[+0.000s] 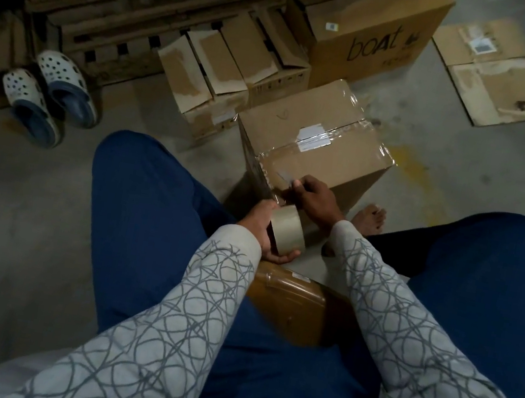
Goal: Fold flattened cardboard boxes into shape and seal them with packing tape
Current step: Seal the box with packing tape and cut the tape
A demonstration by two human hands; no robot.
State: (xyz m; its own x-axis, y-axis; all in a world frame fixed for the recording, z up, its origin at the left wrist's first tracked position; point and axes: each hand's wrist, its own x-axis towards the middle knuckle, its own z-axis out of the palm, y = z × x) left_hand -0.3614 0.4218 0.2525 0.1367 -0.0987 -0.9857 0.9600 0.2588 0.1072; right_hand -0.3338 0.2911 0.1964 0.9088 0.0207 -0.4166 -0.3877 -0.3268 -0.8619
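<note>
Left hand (262,224) grips tape roll (287,230) at near edge of taped box (316,138). Right hand (314,200) pinches tape strip (283,178) against box.

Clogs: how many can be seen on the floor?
2. Near clog on the floor at far left; far clog close beside it, to its right. Others may lie out of view.
</note>
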